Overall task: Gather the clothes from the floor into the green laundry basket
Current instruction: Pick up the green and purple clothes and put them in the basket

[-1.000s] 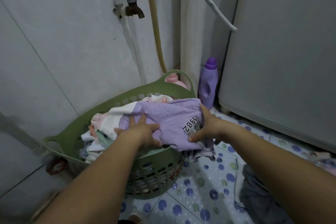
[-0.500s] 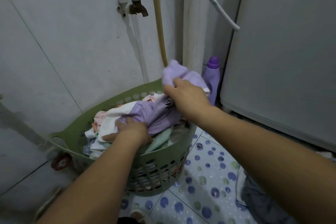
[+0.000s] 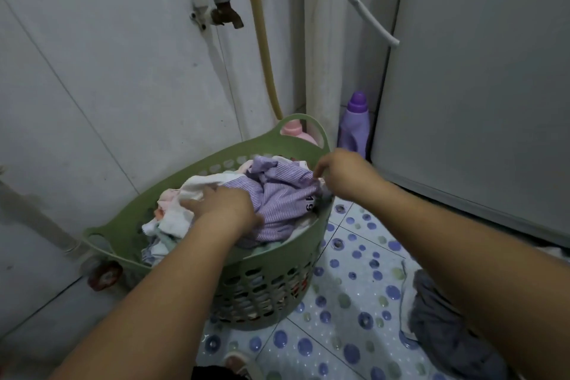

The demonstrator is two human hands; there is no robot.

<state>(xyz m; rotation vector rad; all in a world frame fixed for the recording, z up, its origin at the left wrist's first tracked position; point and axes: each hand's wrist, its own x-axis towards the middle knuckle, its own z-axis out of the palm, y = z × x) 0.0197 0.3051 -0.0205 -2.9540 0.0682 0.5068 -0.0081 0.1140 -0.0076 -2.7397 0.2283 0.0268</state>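
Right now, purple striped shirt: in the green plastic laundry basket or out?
In. The purple striped shirt lies crumpled atop clothes inside the green plastic laundry basket.

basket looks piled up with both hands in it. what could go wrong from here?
1. The purple striped shirt sits heaped above the green laundry basket rim near the right hand; it may slide out.
2. The grey garment on the floor could be missed.
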